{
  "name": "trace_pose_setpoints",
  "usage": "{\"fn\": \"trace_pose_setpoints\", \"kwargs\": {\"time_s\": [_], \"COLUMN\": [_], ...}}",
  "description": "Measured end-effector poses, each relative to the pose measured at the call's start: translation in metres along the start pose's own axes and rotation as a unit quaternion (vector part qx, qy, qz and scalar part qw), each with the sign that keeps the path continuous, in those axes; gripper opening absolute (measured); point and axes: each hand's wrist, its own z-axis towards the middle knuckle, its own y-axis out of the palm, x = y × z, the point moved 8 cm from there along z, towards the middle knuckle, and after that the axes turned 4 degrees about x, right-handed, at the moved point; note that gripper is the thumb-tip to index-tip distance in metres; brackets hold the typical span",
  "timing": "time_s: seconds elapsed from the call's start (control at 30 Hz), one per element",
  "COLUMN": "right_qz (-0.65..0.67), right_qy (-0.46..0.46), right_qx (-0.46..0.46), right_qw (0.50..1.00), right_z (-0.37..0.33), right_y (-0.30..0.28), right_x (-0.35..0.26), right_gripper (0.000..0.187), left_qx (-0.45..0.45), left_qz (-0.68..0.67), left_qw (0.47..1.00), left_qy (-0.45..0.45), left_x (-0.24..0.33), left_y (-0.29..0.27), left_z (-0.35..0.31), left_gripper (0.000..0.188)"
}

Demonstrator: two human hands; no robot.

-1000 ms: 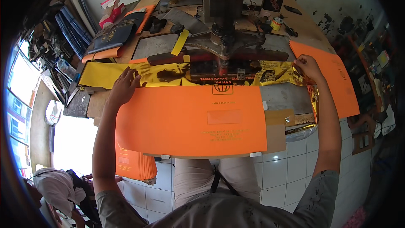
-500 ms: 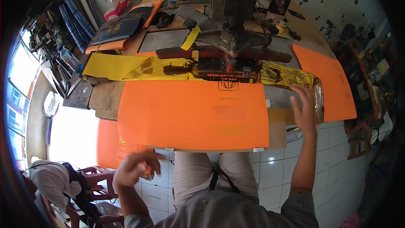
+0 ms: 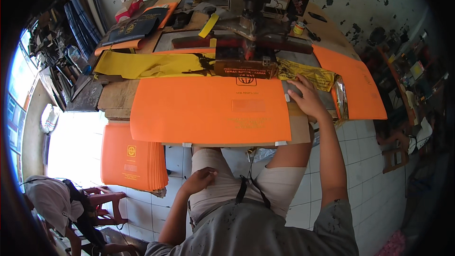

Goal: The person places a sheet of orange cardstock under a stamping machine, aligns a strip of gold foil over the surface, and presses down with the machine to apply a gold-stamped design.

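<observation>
An orange cover sheet (image 3: 208, 109) with a gold emblem and gold lettering lies on the press bed, its far edge by the dark stamping head (image 3: 244, 61). A yellow-gold foil strip (image 3: 147, 64) runs sideways through the press; crumpled used foil (image 3: 308, 73) comes out on the right. My right hand (image 3: 307, 97) is over the bed beside the sheet's right edge, near that foil and a small white stop, fingers spread and holding nothing visible. Above my lap, my left hand (image 3: 201, 180) hangs with loosely bent fingers and nothing visible in it.
A stack of orange covers (image 3: 135, 156) sits at the lower left. Another orange cover (image 3: 350, 83) lies at the right. Dark blue covers (image 3: 130, 28) lie at the back left. A seated person (image 3: 52, 204) is at the lower left edge.
My left hand has moved from the stack's near corner rightward to my lap. My right hand has shifted left toward the sheet's edge. The head view has shifted slightly.
</observation>
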Motion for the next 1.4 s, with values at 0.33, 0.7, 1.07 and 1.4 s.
{"fn": "trace_pose_setpoints", "kwargs": {"time_s": [0.33, 0.7, 1.07, 1.4], "right_qz": [-0.026, 0.008, 0.048, 0.068], "right_qy": [-0.02, -0.065, -0.092, -0.082], "right_qx": [0.026, 0.089, 0.103, 0.089], "right_qw": [0.999, 0.994, 0.989, 0.99], "right_z": [0.006, -0.018, -0.053, -0.148], "right_y": [0.008, -0.024, -0.045, -0.083], "right_x": [-0.002, -0.027, -0.048, -0.112], "right_gripper": [0.052, 0.046, 0.044, 0.044], "left_qx": [0.007, 0.026, -0.021, -0.167], "left_qz": [-0.002, -0.004, -0.046, -0.329], "left_qw": [1.0, 0.994, 0.988, 0.874], "left_qy": [0.025, 0.105, 0.144, 0.317], "left_x": [0.004, 0.008, 0.092, 0.213], "left_y": [0.006, 0.01, 0.016, 0.085], "left_z": [-0.01, -0.015, -0.024, -0.015], "left_gripper": [0.043, 0.039, 0.036, 0.059]}}
